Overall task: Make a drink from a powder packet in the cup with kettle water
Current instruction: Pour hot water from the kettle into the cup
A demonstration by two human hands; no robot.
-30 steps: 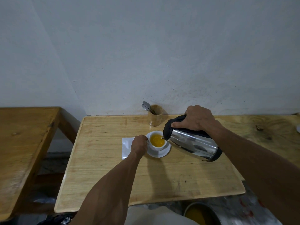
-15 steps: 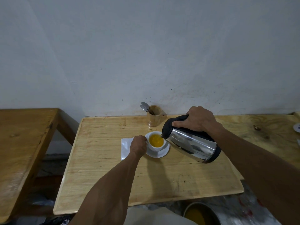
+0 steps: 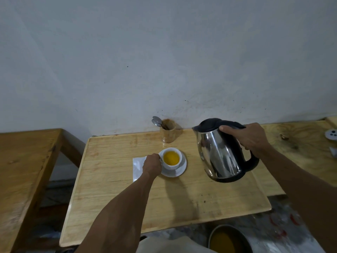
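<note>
A white cup (image 3: 172, 166) holding yellow-orange liquid stands on a white saucer (image 3: 179, 172) in the middle of the wooden table (image 3: 127, 190). My left hand (image 3: 151, 166) grips the cup's left side, at its handle. A silvery packet (image 3: 137, 167) lies flat just left of the saucer, partly under my hand. To the right of the cup, my right hand (image 3: 248, 138) holds the steel kettle (image 3: 218, 152) by its black handle, nearly upright with its spout toward the cup. Whether the kettle's base touches the table I cannot tell.
A small wooden holder (image 3: 168, 131) with two spoons (image 3: 156, 121) stands at the wall behind the cup. Another wooden table (image 3: 20, 161) is at the left. A round metal vessel (image 3: 228, 240) with orange liquid sits on the floor at lower right. A grey plug-like item (image 3: 330, 134) lies far right.
The kettle has tipped back from pouring over the cup to nearly upright and moved right, away from the cup. My left hand stays on the cup.
</note>
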